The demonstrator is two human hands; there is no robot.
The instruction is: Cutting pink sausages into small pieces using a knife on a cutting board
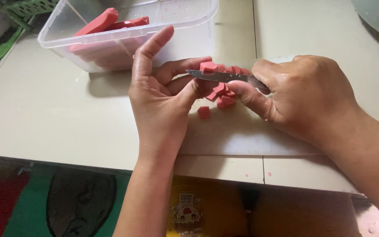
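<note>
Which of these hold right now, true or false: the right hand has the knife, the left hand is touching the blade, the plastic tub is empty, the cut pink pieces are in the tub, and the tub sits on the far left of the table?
1. The right hand holds the knife. True.
2. The left hand touches the blade. True: its fingertips pinch near the tip.
3. The plastic tub is empty. False: pink sticks lie inside it.
4. The cut pink pieces are in the tub. False: they lie on the table, under the knife.
5. The tub sits on the far left of the table. True.
</note>
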